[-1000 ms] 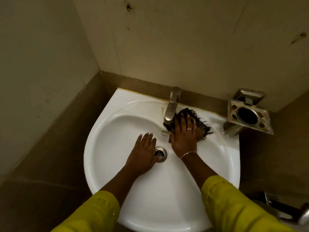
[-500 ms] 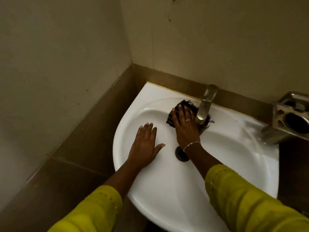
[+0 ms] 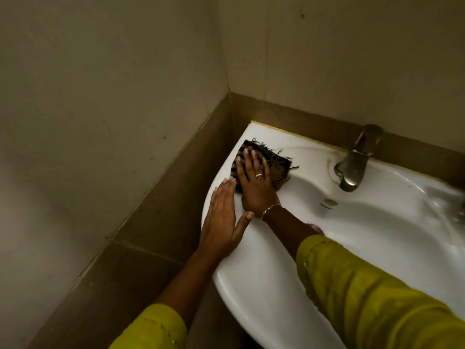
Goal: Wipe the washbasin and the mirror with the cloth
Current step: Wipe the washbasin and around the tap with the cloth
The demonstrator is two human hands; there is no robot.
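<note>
At the far left rim of the washbasin: dark fringed cloth, pressed flat under the right hand, fingers straight. Left hand, fingers straight and together, rests on the rim just beside it. Metal tap stands well apart.

place: bathroom corner | evidence: white washbasin, metal tap, tiled walls

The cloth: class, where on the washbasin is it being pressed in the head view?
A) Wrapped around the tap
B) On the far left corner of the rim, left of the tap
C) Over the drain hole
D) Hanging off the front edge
B: the cloth lies flat under the right hand on the far left rim corner of the washbasin, well left of the tap.
</note>
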